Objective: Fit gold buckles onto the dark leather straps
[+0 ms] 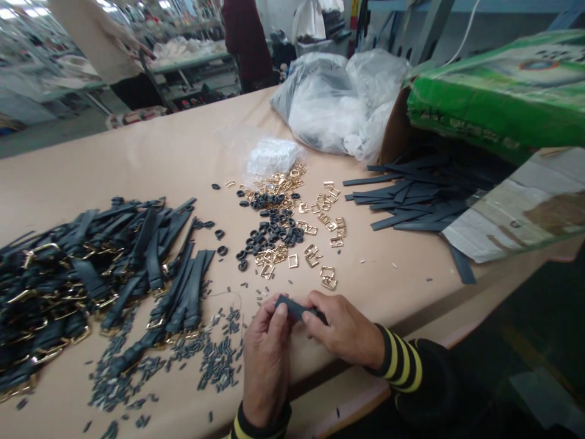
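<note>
Near the table's front edge, a short dark strap (292, 307) is held between both hands. My left hand (269, 341) pinches its left end between thumb and fingers. My right hand (338, 326) grips the other end, where part of the strap is hidden by the fingers. Just beyond the hands lie gold buckles (328, 277) and a heap of small dark loops (269, 235). Many tiny dark pieces (219, 363) are scattered to the left of my left hand.
A large pile of dark straps with gold buckles (91, 268) covers the left side. Plain dark strips (406, 195) spill from a green and white carton (493, 116) at right. Clear plastic bags (333, 103) sit at the back. Two people (249, 39) stand beyond the table.
</note>
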{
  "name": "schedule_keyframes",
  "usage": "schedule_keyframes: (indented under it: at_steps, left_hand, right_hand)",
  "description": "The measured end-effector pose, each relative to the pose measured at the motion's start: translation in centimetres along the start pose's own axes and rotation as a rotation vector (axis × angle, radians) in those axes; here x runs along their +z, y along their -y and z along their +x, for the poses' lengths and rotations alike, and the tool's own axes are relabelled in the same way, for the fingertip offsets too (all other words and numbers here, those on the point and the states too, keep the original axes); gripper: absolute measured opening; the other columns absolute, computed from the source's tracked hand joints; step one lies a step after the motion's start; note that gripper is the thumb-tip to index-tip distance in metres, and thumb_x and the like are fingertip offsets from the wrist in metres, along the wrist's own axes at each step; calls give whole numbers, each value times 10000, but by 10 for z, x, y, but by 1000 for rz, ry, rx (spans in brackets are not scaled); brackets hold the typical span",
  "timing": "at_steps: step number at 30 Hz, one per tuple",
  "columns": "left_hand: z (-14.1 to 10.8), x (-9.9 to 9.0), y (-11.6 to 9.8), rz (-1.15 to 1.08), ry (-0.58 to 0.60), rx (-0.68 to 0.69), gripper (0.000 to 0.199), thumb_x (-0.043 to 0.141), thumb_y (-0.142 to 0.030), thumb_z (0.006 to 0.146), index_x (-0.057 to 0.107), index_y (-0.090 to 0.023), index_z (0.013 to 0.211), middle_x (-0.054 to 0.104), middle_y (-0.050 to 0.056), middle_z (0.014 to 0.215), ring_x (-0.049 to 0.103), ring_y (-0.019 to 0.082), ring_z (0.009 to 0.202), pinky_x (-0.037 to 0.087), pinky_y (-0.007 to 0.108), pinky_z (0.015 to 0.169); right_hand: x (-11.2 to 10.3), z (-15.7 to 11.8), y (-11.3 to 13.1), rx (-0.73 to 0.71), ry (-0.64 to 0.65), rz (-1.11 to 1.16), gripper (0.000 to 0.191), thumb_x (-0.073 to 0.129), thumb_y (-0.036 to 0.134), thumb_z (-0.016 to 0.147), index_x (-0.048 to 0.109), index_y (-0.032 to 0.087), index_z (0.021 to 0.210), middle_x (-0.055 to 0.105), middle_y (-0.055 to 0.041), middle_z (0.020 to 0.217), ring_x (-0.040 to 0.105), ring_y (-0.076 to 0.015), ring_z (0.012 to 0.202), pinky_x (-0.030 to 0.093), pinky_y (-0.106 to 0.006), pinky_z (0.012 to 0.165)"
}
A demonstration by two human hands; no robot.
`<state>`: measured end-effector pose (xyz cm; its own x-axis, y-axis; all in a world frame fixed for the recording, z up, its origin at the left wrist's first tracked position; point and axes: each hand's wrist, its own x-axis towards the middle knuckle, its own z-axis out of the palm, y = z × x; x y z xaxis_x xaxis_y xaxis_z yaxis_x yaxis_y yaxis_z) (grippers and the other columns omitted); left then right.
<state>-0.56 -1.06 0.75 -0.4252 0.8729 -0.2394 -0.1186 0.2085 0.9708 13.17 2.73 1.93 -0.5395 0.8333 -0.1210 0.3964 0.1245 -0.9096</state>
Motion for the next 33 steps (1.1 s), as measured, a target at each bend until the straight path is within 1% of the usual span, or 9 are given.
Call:
schedule_keyframes:
  at_steps: [3, 7, 11, 13, 15, 18, 20, 26, 33]
  left_hand:
    - [24, -11, -7, 362, 46, 127, 298, 497, -419, 788, 613, -162, 886, 622, 36, 768, 576, 165, 692, 457, 293, 673]
    - [68, -17, -21, 973, 20, 410, 225, 452, -368, 803, 564, -182, 864, 581, 39, 779, 544, 187, 707, 415, 306, 663]
    - [98, -14, -29, 1254, 233, 404, 148, 458, -301, 777, 507, -194, 688, 506, 2, 617, 490, 176, 597, 365, 288, 573]
    - [100, -14, -30, 1223, 342, 382, 139, 452, -273, 774, 516, -194, 679, 493, -8, 599, 484, 166, 584, 366, 282, 568]
    - [92, -14, -28, 1129, 359, 445, 131, 447, -250, 777, 542, -189, 710, 508, 9, 677, 499, 167, 645, 393, 289, 609]
    - [63, -11, -25, 937, 300, 571, 89, 467, -219, 776, 547, -188, 756, 486, 32, 807, 499, 165, 737, 434, 289, 644]
    - [39, -6, -23, 823, 346, 606, 66, 476, -177, 778, 539, -191, 766, 466, 32, 830, 498, 157, 762, 453, 276, 644]
    - [-3, -2, -26, 714, 532, 767, 195, 469, -55, 782, 565, -199, 872, 479, 37, 869, 511, 135, 808, 456, 258, 687]
    - [-18, -8, -31, 625, 571, 694, 228, 450, -50, 796, 581, -217, 882, 458, 22, 817, 497, 125, 768, 440, 245, 666]
  right_hand:
    - [-4, 3, -10, 96, 64, 153, 103, 406, 202, 839, 482, 162, 783, 612, 4, 657, 455, -56, 422, 359, -174, 451]
    - [-2, 7, -19, 149, 18, 267, 148, 395, 253, 860, 467, 159, 770, 610, 3, 666, 422, -33, 378, 352, -156, 407]
    - [-1, 8, -19, 153, 1, 304, 148, 415, 260, 852, 453, 159, 750, 599, 8, 662, 421, -26, 378, 343, -145, 387]
    - [-4, 9, -18, 181, -2, 362, 116, 429, 253, 841, 444, 162, 771, 586, 14, 662, 425, -30, 377, 345, -146, 370]
    - [-7, 9, -18, 185, -6, 415, 96, 480, 244, 811, 453, 158, 777, 534, 37, 614, 424, -35, 385, 345, -145, 362]
    - [-10, 9, -18, 142, -23, 540, 142, 571, 254, 764, 472, 151, 769, 441, 70, 549, 377, -25, 382, 316, -134, 353]
    - [-9, 8, -17, 139, -11, 698, 186, 572, 310, 776, 480, 152, 810, 460, 66, 566, 330, -13, 359, 270, -130, 324]
    - [-9, -4, -16, 213, 271, 980, 283, 565, 393, 791, 532, 113, 800, 562, -13, 653, 317, 0, 351, 210, -115, 294]
    - [-14, -17, -13, 231, 407, 1181, 199, 634, 267, 745, 483, 143, 784, 396, 88, 482, 241, 4, 340, 174, -107, 322]
